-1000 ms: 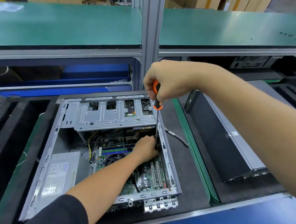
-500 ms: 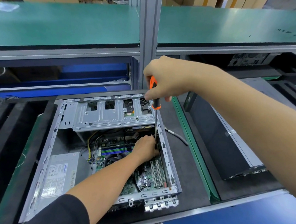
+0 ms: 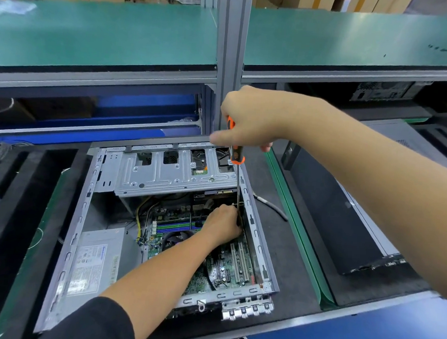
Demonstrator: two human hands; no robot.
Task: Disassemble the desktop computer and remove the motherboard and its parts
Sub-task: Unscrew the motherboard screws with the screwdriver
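An open desktop case (image 3: 255,224) lies on its side on a black mat. Inside it are the green motherboard (image 3: 226,270), a silver drive cage (image 3: 174,174) and a grey power supply (image 3: 97,261). My right hand (image 3: 252,118) grips the orange-and-black handle of a screwdriver (image 3: 236,155), thumb stretched to the left. The thin shaft runs straight down along the case's right wall. Deep in the case, my left hand (image 3: 222,223) has its fingers curled round the shaft's lower end. The tip and whatever it touches are hidden.
A black computer tower (image 3: 345,230) lies to the right, past a green mat edge (image 3: 292,222). A grey cable (image 3: 272,207) rests on the mat beside the case. A green shelf (image 3: 94,33) and an aluminium post (image 3: 230,50) stand close behind. Another computer (image 3: 381,91) sits under the shelf.
My right hand has shifted its hold on the screwdriver handle, and the thumb now sticks out to the left. My left hand stays at the shaft's lower end.
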